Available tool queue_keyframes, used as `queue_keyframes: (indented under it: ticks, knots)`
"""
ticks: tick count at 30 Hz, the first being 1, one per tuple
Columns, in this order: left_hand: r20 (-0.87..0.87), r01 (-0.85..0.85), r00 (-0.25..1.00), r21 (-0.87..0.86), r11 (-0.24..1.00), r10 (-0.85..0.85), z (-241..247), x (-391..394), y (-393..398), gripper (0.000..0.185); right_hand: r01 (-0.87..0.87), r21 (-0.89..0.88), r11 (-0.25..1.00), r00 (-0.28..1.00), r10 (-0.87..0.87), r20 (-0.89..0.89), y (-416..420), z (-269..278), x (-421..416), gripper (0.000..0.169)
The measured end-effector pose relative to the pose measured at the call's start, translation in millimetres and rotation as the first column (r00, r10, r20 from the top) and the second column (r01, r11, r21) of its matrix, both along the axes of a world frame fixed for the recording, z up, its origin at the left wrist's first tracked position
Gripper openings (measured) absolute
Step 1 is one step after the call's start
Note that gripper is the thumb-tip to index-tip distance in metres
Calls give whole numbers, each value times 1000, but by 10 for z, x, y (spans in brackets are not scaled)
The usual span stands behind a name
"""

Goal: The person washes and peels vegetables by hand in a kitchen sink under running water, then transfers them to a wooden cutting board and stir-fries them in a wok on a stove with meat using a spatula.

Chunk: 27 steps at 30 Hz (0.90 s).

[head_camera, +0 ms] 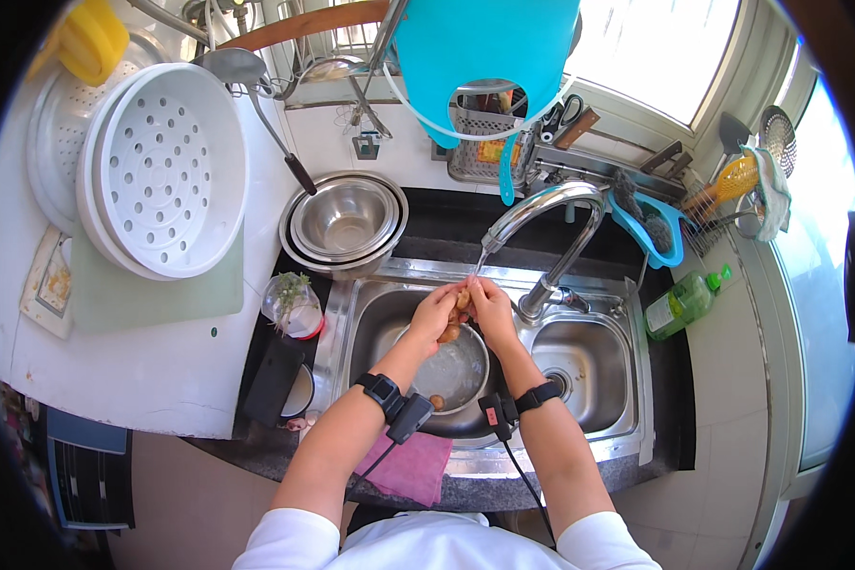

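Observation:
Under the faucet (541,206), my left hand (433,312) grips a cluster of small brown pieces of food (460,305), which look like mushrooms. My right hand (491,306) meets it from the other side, its fingertips pinching the top of the same cluster. A thin stream of water runs onto the fingers. Below both hands, a round metal bowl (459,370) sits in the larger basin of the steel sink (381,306). Another brown piece (437,402) lies at the bowl's near edge. My fingers hide part of the cluster.
Nested steel bowls (345,217) stand behind the sink at left. Near its left rim are a plastic container with green sprigs (290,303) and a black box (274,381). A pink cloth (410,463) drapes the front edge. A green soap bottle (684,306) lies tilted at right.

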<state>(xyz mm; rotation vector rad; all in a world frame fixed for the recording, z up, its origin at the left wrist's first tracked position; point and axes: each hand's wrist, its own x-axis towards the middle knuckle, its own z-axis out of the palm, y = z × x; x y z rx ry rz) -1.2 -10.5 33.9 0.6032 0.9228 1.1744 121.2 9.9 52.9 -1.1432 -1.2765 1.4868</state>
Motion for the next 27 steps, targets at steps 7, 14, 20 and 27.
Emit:
queue_keyframes:
  ticks: [7,14,20,27]
  knots:
    - [165,223,961,7,975,-221,256,-38,-40,20,11,597,802,870,-303,390,55,-82,-3,16]
    - [-12,44,999,51,998,-43,129,-72,292,26,-59,394,917,910,-113,398,-177,-903,286,31]
    - [-142,-39,989,-80,996,28,-82,-360,137,26,-661,-303,686,132,504,854,-862,-1762,-65,37]
    - [-200,-61,980,-176,983,25,-213,-764,-202,14,-462,-479,747,599,661,452,-357,-2123,126,29]
